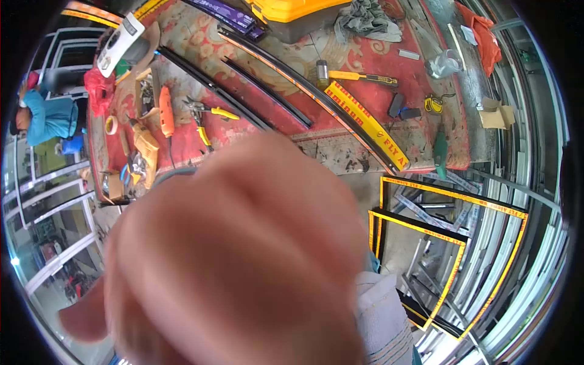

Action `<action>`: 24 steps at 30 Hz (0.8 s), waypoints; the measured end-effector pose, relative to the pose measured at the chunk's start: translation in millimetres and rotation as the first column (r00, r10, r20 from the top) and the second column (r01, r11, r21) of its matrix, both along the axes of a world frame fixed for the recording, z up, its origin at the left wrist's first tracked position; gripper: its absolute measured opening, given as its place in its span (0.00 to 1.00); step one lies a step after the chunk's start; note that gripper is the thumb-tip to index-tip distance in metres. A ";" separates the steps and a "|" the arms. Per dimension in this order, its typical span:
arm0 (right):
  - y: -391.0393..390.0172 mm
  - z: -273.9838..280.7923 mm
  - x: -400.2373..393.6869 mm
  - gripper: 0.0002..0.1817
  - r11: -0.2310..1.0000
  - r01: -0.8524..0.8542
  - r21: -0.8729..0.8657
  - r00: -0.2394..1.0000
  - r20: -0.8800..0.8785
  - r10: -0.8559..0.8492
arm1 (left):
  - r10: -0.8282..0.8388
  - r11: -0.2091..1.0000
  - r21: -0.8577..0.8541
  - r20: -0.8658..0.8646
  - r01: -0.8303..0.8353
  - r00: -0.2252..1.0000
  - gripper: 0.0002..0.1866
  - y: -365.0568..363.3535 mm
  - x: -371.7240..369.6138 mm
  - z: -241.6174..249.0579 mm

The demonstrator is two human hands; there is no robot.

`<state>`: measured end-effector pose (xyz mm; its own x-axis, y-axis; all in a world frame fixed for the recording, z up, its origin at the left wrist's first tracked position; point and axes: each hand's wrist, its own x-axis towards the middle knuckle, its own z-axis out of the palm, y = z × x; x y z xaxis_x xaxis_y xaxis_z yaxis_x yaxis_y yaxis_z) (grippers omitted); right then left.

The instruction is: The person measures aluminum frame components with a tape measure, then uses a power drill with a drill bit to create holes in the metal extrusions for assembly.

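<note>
A large bare hand, which seems to be my left hand [237,249], fills the lower middle of the view very close to the camera. It is blurred, its fingers look bent, and one digit sticks out at the lower left. Whether it holds anything does not show. It hides the near part of the work table and the floor. My right hand is not seen. To the right of the blurred hand lies pale cloth with stitched lines [383,316].
A red patterned cloth [188,27] covers the table. On it lie black profiles [267,91], a mallet [356,76], pliers [204,118], an orange tool [166,112] and a tape measure [434,104]. Yellow-taped frames [450,191] stand right. A person in blue [52,118] is far left.
</note>
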<state>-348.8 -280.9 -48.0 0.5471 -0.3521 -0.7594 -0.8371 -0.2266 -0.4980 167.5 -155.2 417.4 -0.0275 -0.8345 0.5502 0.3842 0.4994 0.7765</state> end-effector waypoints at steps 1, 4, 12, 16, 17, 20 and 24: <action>-13.9 -1.0 7.4 0.18 1.000 0.004 -0.027 1.000 0.029 -0.003 | -0.030 1.000 -0.009 0.009 0.030 1.000 0.39 -8.1 0.7 8.6; -66.6 -19.1 15.3 0.19 0.945 0.321 0.065 0.933 0.153 -0.327 | -0.079 0.997 -0.018 0.013 0.079 0.997 0.40 -30.4 8.7 21.6; -119.9 72.0 84.3 0.19 0.754 0.641 0.141 0.759 0.029 -0.651 | -0.162 0.986 -0.043 -0.021 0.161 0.987 0.40 -44.6 26.4 44.9; -101.6 57.7 73.0 0.15 0.740 0.654 0.157 0.756 -0.080 -0.650 | -0.144 0.989 -0.045 -0.001 0.144 0.990 0.41 -60.5 23.1 50.2; -96.4 58.7 71.9 0.14 0.720 0.670 0.183 0.742 -0.129 -0.658 | -0.129 0.991 -0.044 0.014 0.130 0.992 0.41 -62.0 22.7 51.4; -85.9 50.8 52.7 0.17 0.900 0.423 0.101 0.906 -0.054 -0.420 | -0.092 0.995 -0.028 0.033 0.093 0.995 0.41 -63.5 25.3 55.9; -89.0 72.6 73.2 0.16 0.881 0.456 0.124 0.889 -0.100 -0.446 | -0.066 0.998 -0.018 0.059 0.068 0.996 0.42 -62.8 22.3 55.5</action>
<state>-275.6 -369.9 24.6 0.3014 -0.4362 -0.8479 -0.8639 0.2513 -0.4364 189.7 -218.0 472.8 -0.1154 -0.8187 0.5625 0.3719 0.4895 0.7887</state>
